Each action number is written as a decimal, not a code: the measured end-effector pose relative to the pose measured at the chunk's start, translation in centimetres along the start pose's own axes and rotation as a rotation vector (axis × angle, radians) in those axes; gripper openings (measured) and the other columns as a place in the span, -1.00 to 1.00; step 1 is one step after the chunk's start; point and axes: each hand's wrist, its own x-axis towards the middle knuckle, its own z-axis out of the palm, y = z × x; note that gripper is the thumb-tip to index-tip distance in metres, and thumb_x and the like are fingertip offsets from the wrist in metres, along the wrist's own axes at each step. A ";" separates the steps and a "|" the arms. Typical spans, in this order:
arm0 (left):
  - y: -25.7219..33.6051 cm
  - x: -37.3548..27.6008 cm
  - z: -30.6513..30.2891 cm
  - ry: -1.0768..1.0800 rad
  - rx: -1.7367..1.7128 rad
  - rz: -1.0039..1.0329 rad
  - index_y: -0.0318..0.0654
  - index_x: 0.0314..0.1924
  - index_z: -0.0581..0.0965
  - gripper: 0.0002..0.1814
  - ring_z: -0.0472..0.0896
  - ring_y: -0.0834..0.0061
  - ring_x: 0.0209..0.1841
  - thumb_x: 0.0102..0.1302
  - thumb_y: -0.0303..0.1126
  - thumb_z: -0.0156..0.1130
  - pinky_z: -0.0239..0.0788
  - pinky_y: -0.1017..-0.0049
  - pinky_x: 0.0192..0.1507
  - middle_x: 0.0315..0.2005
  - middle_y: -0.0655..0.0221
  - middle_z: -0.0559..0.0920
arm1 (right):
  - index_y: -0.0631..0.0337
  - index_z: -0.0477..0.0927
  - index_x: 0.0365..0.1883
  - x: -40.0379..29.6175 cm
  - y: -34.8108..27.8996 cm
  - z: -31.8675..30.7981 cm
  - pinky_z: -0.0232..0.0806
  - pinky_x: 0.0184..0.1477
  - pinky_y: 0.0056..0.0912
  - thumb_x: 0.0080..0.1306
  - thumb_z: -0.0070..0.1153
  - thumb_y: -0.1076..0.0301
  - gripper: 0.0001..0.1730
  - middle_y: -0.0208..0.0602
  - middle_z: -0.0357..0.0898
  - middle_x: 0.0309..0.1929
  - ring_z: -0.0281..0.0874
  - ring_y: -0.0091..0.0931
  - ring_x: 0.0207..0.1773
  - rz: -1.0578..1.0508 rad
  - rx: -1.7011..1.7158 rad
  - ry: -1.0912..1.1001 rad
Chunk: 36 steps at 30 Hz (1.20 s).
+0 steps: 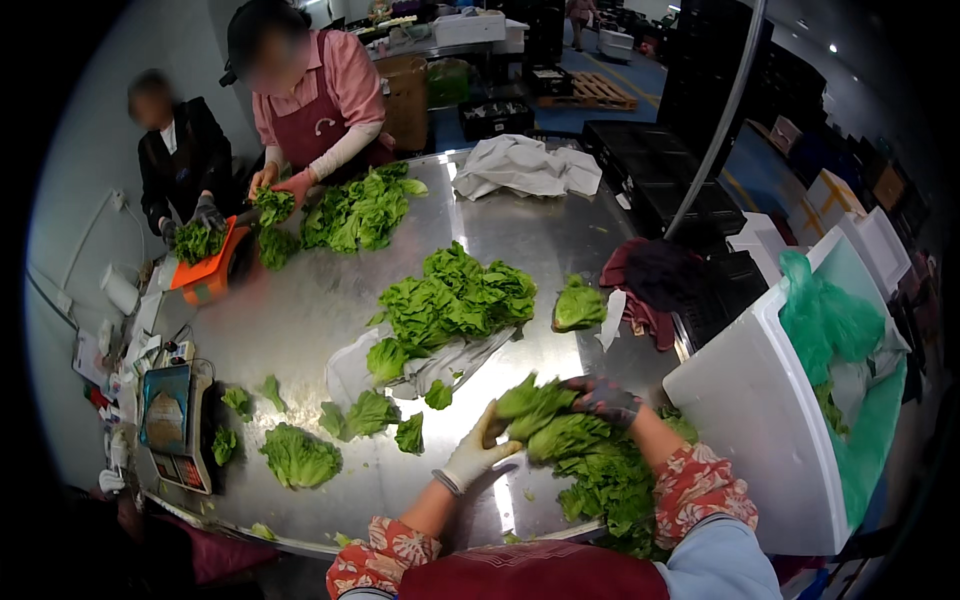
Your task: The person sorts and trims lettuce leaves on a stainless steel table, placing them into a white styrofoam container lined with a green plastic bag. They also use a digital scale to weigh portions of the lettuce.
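Leafy green lettuce [536, 409] is held between both hands above the metal table [517, 480]. My left hand [478, 448], in a whitish glove, grips its left side with thumb and fingers. On the far right side of the same lettuce is my right hand [606, 401], in a dark patterned glove, its fingertips partly hidden by leaves. Under and beside it a pile of lettuce [611, 480] runs to the table's near edge. Ahead lies a larger lettuce heap [457, 296] partly on a crumpled pale plastic sheet [442, 375]. One lettuce head [579, 304] lies to its right.
A white foam box [757, 397] with green plastic bags [832, 315] stands tilted at right. A scale [176, 427] is at left, near loose lettuce [300, 456]. Two people work across the table, one at an orange scale [210, 274]. A metal pole [716, 124] rises behind cloths [645, 292].
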 end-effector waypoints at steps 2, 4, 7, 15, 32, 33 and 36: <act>-1.7 -0.5 -0.8 0.000 0.006 -0.153 -0.20 0.35 -0.19 0.03 0.37 0.36 0.09 0.06 -0.36 0.33 0.25 0.44 0.07 0.10 0.03 0.32 | 0.20 0.43 0.08 1.2 -1.9 4.2 0.21 -0.51 -0.73 0.11 0.05 0.51 -0.51 -0.38 0.51 -0.13 0.31 -0.79 -0.40 -0.253 -0.579 -0.080; -1.4 -1.6 -1.6 0.005 0.017 -0.166 -0.24 0.34 -0.15 0.02 0.46 0.45 -0.04 0.05 -0.34 0.35 0.33 0.49 -0.05 -0.04 0.08 0.43 | 0.16 0.46 0.06 2.9 -4.1 5.5 0.26 -0.38 -0.64 0.06 0.06 0.45 -0.50 -0.36 0.55 -0.25 0.32 -0.69 -0.42 0.061 -0.553 -0.224; 0.6 -3.9 -3.7 0.031 0.051 -0.240 -0.28 0.32 -0.01 -0.03 0.50 0.53 -0.18 0.02 -0.27 0.38 0.37 0.55 -0.20 -0.17 0.15 0.49 | 0.18 0.49 0.02 4.7 -5.0 7.1 0.13 -0.63 -0.69 0.02 0.05 0.43 -0.50 -0.43 0.56 -0.37 0.16 -0.81 -0.66 -0.157 -0.628 -0.344; 2.1 -5.2 -4.2 -0.087 -0.142 -0.161 -0.37 0.24 0.15 -0.21 0.42 0.52 0.01 0.04 -0.40 0.34 0.28 0.53 0.04 0.02 0.27 0.42 | 0.19 0.48 0.03 7.5 -6.5 7.7 0.18 -0.53 -0.63 0.00 0.05 0.47 -0.48 -0.41 0.58 -0.28 0.30 -0.73 -0.52 0.211 -0.215 -0.539; 2.6 -6.4 1.1 0.411 -0.188 0.220 -0.35 0.01 0.34 -0.60 0.48 0.56 -0.19 0.31 -0.21 0.05 0.33 0.59 -0.14 -0.23 0.33 0.52 | 0.17 0.25 0.15 2.4 2.8 17.5 0.29 -0.10 -0.50 0.28 -0.01 0.17 -0.49 -0.21 0.42 -0.05 0.42 -0.46 -0.10 -0.486 -0.488 0.090; 2.5 -6.9 1.7 0.333 -0.271 0.146 -0.36 0.02 0.34 -0.58 0.46 0.56 -0.16 0.33 -0.17 0.00 0.29 0.60 -0.10 -0.23 0.34 0.52 | 0.16 0.36 0.06 2.5 3.9 17.8 0.29 -0.25 -0.68 0.31 -0.04 0.20 -0.60 -0.39 0.47 -0.18 0.43 -0.64 -0.25 -0.720 -0.541 0.190; 0.0 -7.2 1.9 0.353 -0.037 0.256 -0.39 0.25 0.09 -0.40 0.41 0.53 -0.05 0.38 -0.13 -0.11 0.25 0.55 0.03 -0.05 0.25 0.43 | 0.19 0.34 0.06 1.7 5.8 16.5 0.29 -0.16 -0.62 0.29 0.00 0.23 -0.59 -0.39 0.45 -0.14 0.42 -0.60 -0.18 -0.325 -0.207 0.171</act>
